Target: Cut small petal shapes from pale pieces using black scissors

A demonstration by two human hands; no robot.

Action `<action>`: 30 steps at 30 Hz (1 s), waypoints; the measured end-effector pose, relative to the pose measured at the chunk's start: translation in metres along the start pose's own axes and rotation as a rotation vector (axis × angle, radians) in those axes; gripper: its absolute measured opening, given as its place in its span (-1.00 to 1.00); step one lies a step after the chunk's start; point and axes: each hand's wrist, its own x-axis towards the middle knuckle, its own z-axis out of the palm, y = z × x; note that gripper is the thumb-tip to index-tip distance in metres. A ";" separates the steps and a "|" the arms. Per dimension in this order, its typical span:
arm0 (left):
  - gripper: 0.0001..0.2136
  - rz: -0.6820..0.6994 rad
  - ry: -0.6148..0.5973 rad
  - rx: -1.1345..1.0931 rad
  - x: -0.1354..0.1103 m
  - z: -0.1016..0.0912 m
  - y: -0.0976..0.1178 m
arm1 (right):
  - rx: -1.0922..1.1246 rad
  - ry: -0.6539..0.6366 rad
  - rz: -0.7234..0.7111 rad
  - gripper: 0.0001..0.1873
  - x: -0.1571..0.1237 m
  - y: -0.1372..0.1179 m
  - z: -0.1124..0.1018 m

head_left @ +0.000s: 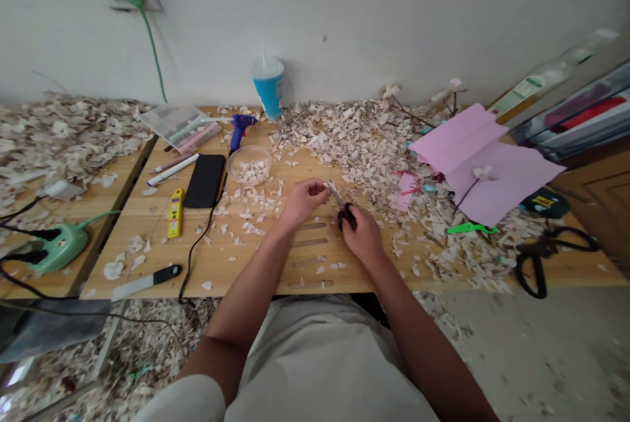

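My right hand (363, 233) is closed around the black handles of a pair of scissors (335, 194), whose metal blades point up and left. My left hand (306, 200) pinches a small pale piece at the blade tips; it looks like a petal or shell flake, too small to make out. Both hands are just above the wooden table (275, 264), close together. Small pale flakes (344, 140) are heaped behind them. Left of my left hand stands a clear plastic bowl (249, 166) with some flakes in it.
A blue cup (268, 88) and blue glue gun (241, 130) stand at the back. A black phone (205, 180), yellow box (175, 213) and scraper (146, 282) lie left. To the right are pink paper (497, 176), a green tool (471, 228) and large black scissors (536, 264).
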 end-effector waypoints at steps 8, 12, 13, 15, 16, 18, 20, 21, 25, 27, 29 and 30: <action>-0.64 -0.183 -0.012 -0.593 -0.011 0.029 -0.007 | 0.047 0.058 0.043 -0.68 -0.001 0.004 0.004; -0.67 -0.174 0.029 -0.707 -0.014 0.037 -0.009 | 0.053 0.063 0.045 -0.70 -0.001 0.004 0.004; -0.68 -0.165 0.037 -0.706 -0.014 0.036 -0.009 | 0.053 0.060 0.046 -0.70 -0.001 0.004 0.004; -0.68 -0.143 0.049 -0.688 -0.012 0.035 -0.009 | 0.055 0.053 0.045 -0.71 -0.001 0.004 0.003; -0.68 -0.134 0.051 -0.674 -0.011 0.034 -0.009 | 0.058 0.052 0.041 -0.71 -0.001 0.004 0.003; -0.67 -0.125 0.042 -0.642 -0.010 0.032 -0.010 | 0.061 0.049 0.034 -0.71 -0.001 0.005 0.003; -0.67 -0.119 0.029 -0.604 -0.009 0.031 -0.011 | 0.059 0.041 0.033 -0.70 -0.001 0.005 0.003; -0.67 -0.116 0.023 -0.582 -0.009 0.031 -0.012 | 0.056 0.036 0.036 -0.70 -0.001 0.004 0.002; -0.66 -0.091 0.020 -0.517 -0.009 0.030 -0.012 | 0.045 0.017 0.045 -0.72 -0.001 0.002 0.000; -0.67 -0.100 0.026 -0.509 -0.009 0.029 -0.011 | 0.040 0.013 0.041 -0.72 -0.001 0.001 -0.001; -0.68 -0.123 0.034 -0.519 -0.009 0.029 -0.010 | 0.031 0.013 0.038 -0.71 -0.001 0.001 -0.001; -0.68 -0.135 0.034 -0.530 -0.010 0.029 -0.010 | 0.026 0.012 0.038 -0.70 -0.001 0.001 -0.001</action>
